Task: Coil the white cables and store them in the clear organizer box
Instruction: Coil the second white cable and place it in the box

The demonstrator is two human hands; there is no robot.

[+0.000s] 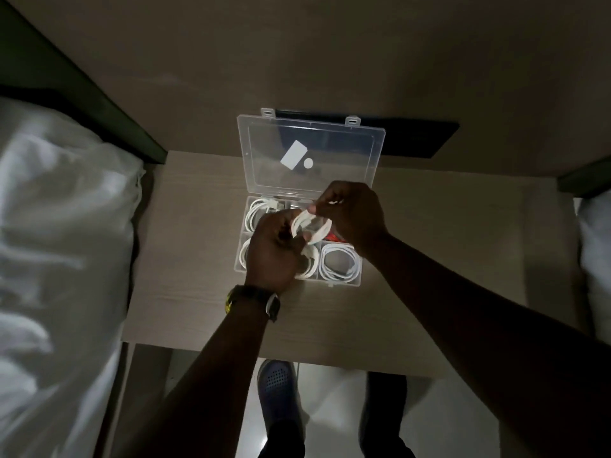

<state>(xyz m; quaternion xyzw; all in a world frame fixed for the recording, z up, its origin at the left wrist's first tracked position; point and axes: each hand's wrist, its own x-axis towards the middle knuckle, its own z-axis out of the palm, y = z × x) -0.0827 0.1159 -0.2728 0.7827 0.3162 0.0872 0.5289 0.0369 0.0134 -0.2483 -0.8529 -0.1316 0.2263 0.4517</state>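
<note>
White cable coil (310, 228) held in the air just above the clear organizer box (355, 282), over its middle-to-right part. Both hands on it. Left hand (272, 251) has its grip closed around the coil's left side, loops running through the fingers. Right hand (352, 214) pinches the coil's top, thumb and fingertips pressed together on the loose cable end; a small white tip (332, 202) shows between the fingers.

Box sits open on the light wood surface (185, 259), lid (310, 150) tilted up toward the wall, two white stickers on the lid. Compartments divided. Back-left compartment holds a coiled white cable (256, 213). Front-right compartment holds another coiled white cable (340, 264). Front-left also has white loops (309, 261), partly hidden under the left hand. Something red/orange (334, 238) shows in the back-right area, below the held coil; cannot tell what it is.

Left wrist has a dark watch (272, 307) plus a yellow-black band (229, 300). Black flat object (416, 137) lies behind the box against the wall. White bedding (56, 242) at left edge, more white fabric at far right. Below the surface edge: pale floor, a perforated blue shoe (279, 386), dark trouser leg beside it. Scene dim overall.
</note>
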